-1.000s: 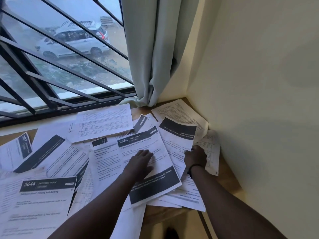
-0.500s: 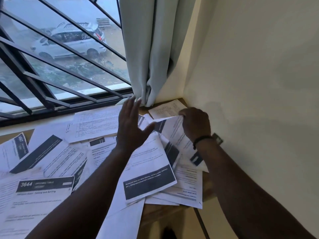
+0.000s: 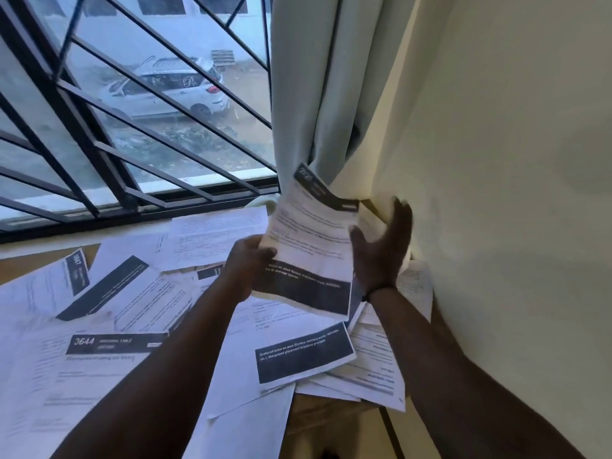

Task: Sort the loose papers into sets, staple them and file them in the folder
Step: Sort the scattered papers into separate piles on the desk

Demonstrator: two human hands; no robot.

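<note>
Loose papers (image 3: 139, 293) are covering the desk (image 3: 328, 410) beneath the barred window. The left hand (image 3: 246, 265) is pinching a lifted sheet (image 3: 311, 246) for reading; the right hand (image 3: 381, 250) is hovering beside it, fingers spread.

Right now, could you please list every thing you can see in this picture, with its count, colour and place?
Held sheet: one, white with black bands, raised above the pile, near the curtain.
Loose papers: many, overlapping, white with black bands, spread over the table.
Table: one, brown wood, mostly covered.
Curtain: one, pale grey-green, in the corner.
Window bars: several, black, top left.
Car: one, white, outside.
Wall: cream, right.
Wristband: one, black, right wrist.
Left hand: grips the held sheet's left edge.
Right hand: open, beside the sheet's right edge.
</note>
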